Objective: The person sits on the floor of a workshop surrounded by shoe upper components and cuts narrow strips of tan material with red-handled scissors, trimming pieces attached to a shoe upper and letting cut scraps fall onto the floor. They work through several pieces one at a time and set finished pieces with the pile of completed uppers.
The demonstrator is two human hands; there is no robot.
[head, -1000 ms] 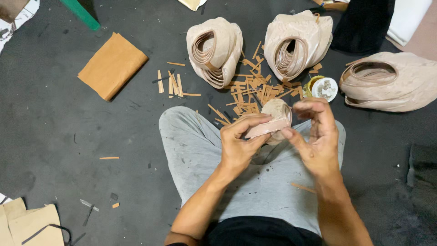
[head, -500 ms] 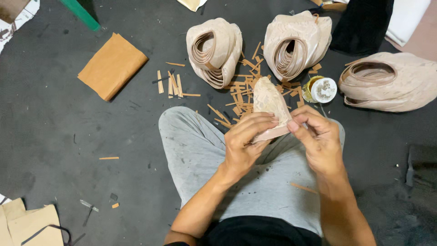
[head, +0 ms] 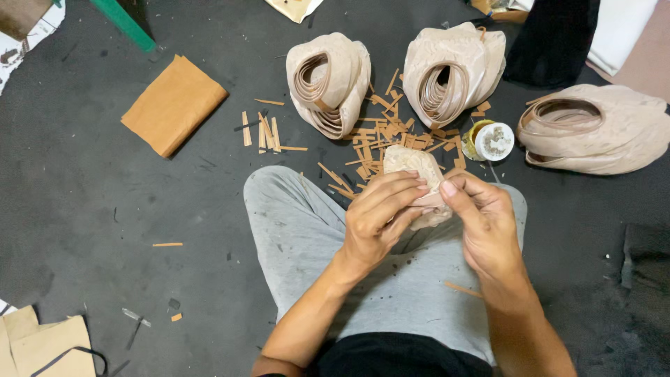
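Centre frame, over your grey-trousered lap, your left hand (head: 380,216) and right hand (head: 485,223) both pinch a crumpled beige piece (head: 413,165) (fingers curled tight). Above it lie tan strips (head: 377,136), a small glue pot (head: 490,140), then three beige bundles (head: 328,80)

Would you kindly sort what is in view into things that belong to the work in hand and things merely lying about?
In use:
- beige piece, held by left hand and right hand
- cut tan strips
- small open pot
- three beige rolled bundles

Lying about:
- folded tan sheet
- green bar
- black cloth
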